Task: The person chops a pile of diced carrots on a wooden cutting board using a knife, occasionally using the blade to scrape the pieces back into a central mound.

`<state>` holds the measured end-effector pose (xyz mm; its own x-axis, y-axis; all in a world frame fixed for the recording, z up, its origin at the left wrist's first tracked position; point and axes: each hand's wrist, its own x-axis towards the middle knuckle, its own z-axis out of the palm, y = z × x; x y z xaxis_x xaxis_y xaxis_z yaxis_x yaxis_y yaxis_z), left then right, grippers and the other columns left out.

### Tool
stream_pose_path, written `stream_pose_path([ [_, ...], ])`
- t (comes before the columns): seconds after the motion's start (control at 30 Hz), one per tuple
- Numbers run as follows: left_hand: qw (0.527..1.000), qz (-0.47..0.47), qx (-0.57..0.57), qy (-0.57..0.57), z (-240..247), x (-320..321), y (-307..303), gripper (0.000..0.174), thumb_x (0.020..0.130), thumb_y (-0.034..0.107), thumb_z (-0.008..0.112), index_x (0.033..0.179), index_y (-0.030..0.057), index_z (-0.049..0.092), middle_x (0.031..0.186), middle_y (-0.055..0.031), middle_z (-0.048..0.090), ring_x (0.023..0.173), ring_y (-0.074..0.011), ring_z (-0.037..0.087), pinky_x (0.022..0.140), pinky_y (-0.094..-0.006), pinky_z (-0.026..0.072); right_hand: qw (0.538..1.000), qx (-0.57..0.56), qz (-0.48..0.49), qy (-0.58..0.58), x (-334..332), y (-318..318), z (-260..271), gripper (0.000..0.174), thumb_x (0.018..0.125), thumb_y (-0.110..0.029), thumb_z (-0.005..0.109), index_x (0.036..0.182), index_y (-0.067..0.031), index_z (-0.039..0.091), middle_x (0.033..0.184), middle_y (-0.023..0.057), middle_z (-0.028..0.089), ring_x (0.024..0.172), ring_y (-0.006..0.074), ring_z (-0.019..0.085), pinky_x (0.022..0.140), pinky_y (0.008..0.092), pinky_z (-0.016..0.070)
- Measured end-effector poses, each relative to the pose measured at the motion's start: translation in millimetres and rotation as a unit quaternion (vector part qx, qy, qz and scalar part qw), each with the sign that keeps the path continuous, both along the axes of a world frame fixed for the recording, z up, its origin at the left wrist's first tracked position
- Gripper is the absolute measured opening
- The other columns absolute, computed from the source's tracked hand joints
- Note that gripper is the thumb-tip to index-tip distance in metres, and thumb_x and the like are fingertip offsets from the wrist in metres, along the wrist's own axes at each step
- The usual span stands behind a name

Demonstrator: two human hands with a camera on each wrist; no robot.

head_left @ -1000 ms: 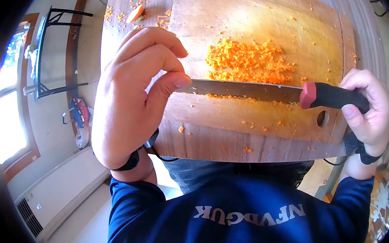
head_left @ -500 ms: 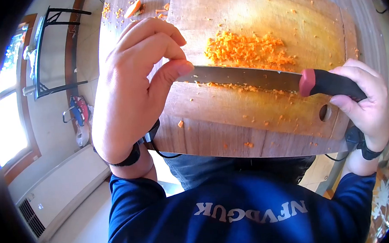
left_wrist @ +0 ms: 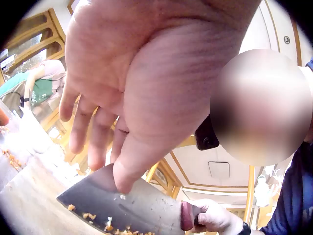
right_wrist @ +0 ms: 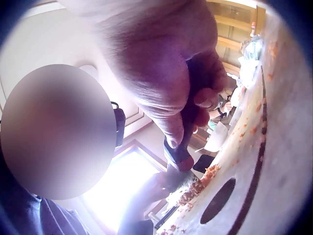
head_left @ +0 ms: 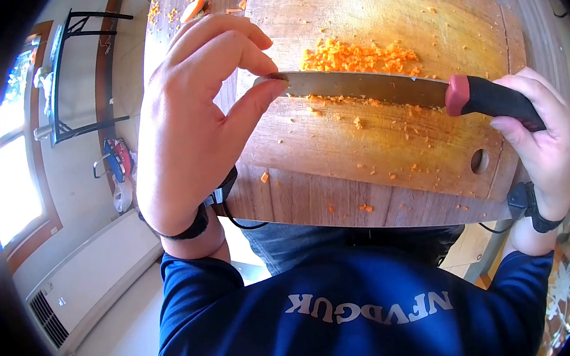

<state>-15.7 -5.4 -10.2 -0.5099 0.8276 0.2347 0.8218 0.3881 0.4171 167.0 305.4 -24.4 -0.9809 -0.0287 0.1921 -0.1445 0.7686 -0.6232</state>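
Note:
A wide-bladed kitchen knife [head_left: 371, 88] lies level across the cutting board [head_left: 363, 159], its edge close over the wood. My right hand [head_left: 542, 117] grips its black handle [head_left: 501, 102], which has a red collar at the blade. At the blade's far end, my left hand [head_left: 194, 111] pinches the tip of the spine between thumb and forefinger, the other fingers loosely bent. Beyond the blade sits a heap of finely chopped carrot [head_left: 356, 57]; more bits cling along the edge, as the left wrist view shows on the blade [left_wrist: 132, 205].
A larger carrot piece [head_left: 192, 9] and crumbs lie on the wooden table [head_left: 340, 204] past the left hand. Scattered bits dot the board, which has a handle hole [head_left: 479, 161]. Another person [left_wrist: 41, 88] is in the left wrist view's background.
The knife and both hands have moved away from the body, towards the carrot heap, which now shows less behind the blade. More carrot bits lie on the near side of the blade.

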Motion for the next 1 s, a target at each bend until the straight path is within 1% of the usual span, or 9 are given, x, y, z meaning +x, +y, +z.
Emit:
stream_pose_path([
  [0.03, 1.000, 0.000, 0.000, 0.000, -0.9, -0.2, 0.8, 0.015, 0.076, -0.001, 0.080, 0.085, 0.0029, 0.068, 0.109, -0.0092, 0.069, 0.101, -0.0223, 0.066, 0.077, -0.0304, 0.0512, 1.000, 0.000, -0.001, 0.010, -0.5, -0.3, -0.4, 0.036, 0.079, -0.011, 0.084, 0.108, -0.0003, 0.066, 0.089, 0.0090, 0.061, 0.078, 0.0196, 0.061, 0.069, 0.0270, 0.0471],
  [0.2, 0.999, 0.019, 0.000, 0.026, -1.9, -0.3, 1.8, 0.014, 0.077, -0.001, 0.079, 0.085, 0.0013, 0.067, 0.107, -0.0103, 0.070, 0.106, -0.0253, 0.067, 0.094, -0.0349, 0.0515, 0.999, 0.004, -0.002, 0.041, 0.1, 2.9, -3.3, 0.038, 0.081, -0.013, 0.083, 0.112, -0.0002, 0.066, 0.092, 0.0087, 0.063, 0.081, 0.0192, 0.062, 0.072, 0.0271, 0.0481],
  [0.23, 0.999, 0.019, 0.000, 0.026, -1.0, -0.4, 2.0, 0.014, 0.077, -0.001, 0.079, 0.085, 0.0013, 0.067, 0.107, -0.0103, 0.070, 0.106, -0.0253, 0.067, 0.094, -0.0349, 0.0515, 0.999, 0.021, 0.018, 0.042, 0.0, 5.3, 0.0, 0.039, 0.081, -0.015, 0.082, 0.113, -0.0001, 0.065, 0.094, 0.0087, 0.064, 0.083, 0.0193, 0.062, 0.074, 0.0271, 0.0483],
  [0.3, 0.998, 0.023, 0.045, 0.030, 1.5, -1.1, 2.7, 0.014, 0.078, -0.002, 0.079, 0.086, 0.0017, 0.067, 0.107, -0.0111, 0.071, 0.108, -0.0256, 0.066, 0.096, -0.0350, 0.0500, 0.998, 0.038, 0.038, 0.044, 0.4, 9.0, 4.0, 0.041, 0.082, -0.016, 0.082, 0.115, -0.0001, 0.065, 0.095, 0.0087, 0.064, 0.085, 0.0194, 0.063, 0.076, 0.0272, 0.0485],
  [0.43, 0.989, 0.033, 0.131, 0.055, -3.8, -4.4, 1.2, 0.014, 0.080, -0.003, 0.078, 0.087, 0.0018, 0.067, 0.107, -0.0112, 0.071, 0.109, -0.0243, 0.066, 0.096, -0.0343, 0.0495, 0.996, 0.046, 0.023, 0.077, 0.9, 9.0, 3.4, 0.041, 0.084, -0.016, 0.080, 0.119, -0.0002, 0.064, 0.104, 0.0108, 0.064, 0.094, 0.0205, 0.063, 0.083, 0.0270, 0.0488],
  [0.5, 0.989, 0.033, 0.118, 0.089, -4.3, -5.1, 3.3, 0.013, 0.081, -0.004, 0.077, 0.088, 0.0012, 0.067, 0.107, -0.0114, 0.070, 0.106, -0.0231, 0.066, 0.094, -0.0337, 0.0502, 0.995, 0.047, 0.015, 0.088, -1.3, 7.1, 4.0, 0.040, 0.085, -0.013, 0.079, 0.120, -0.0002, 0.063, 0.106, 0.0118, 0.063, 0.097, 0.0210, 0.063, 0.085, 0.0271, 0.0487],
  [0.67, 0.992, 0.041, 0.085, 0.081, -5.5, -6.1, 4.4, 0.013, 0.081, -0.004, 0.078, 0.086, 0.0008, 0.067, 0.106, -0.0103, 0.070, 0.102, -0.0228, 0.066, 0.090, -0.0329, 0.0509, 0.996, 0.070, 0.016, 0.062, -4.6, 4.1, 5.6, 0.033, 0.087, 0.002, 0.070, 0.119, 0.0004, 0.064, 0.109, 0.0126, 0.063, 0.100, 0.0236, 0.064, 0.086, 0.0276, 0.0500],
  [0.87, 0.995, 0.033, 0.065, 0.071, -8.6, -8.3, 6.3, 0.014, 0.079, -0.003, 0.079, 0.082, 0.0014, 0.067, 0.104, -0.0093, 0.071, 0.101, -0.0237, 0.067, 0.091, -0.0334, 0.0512, 0.997, 0.038, 0.003, 0.064, -6.4, 4.7, -1.0, 0.032, 0.087, 0.004, 0.071, 0.118, -0.0005, 0.066, 0.108, 0.0117, 0.063, 0.099, 0.0230, 0.064, 0.085, 0.0272, 0.0503],
  [1.0, 0.996, 0.032, 0.055, 0.064, -10.1, -8.6, 7.7, 0.014, 0.078, -0.003, 0.079, 0.082, 0.0011, 0.067, 0.101, -0.0091, 0.072, 0.103, -0.0238, 0.067, 0.093, -0.0349, 0.0516, 0.995, 0.073, 0.017, 0.070, -8.3, 6.7, 1.2, 0.030, 0.087, 0.003, 0.071, 0.117, -0.0012, 0.067, 0.107, 0.0114, 0.064, 0.099, 0.0233, 0.065, 0.085, 0.0271, 0.0511],
])
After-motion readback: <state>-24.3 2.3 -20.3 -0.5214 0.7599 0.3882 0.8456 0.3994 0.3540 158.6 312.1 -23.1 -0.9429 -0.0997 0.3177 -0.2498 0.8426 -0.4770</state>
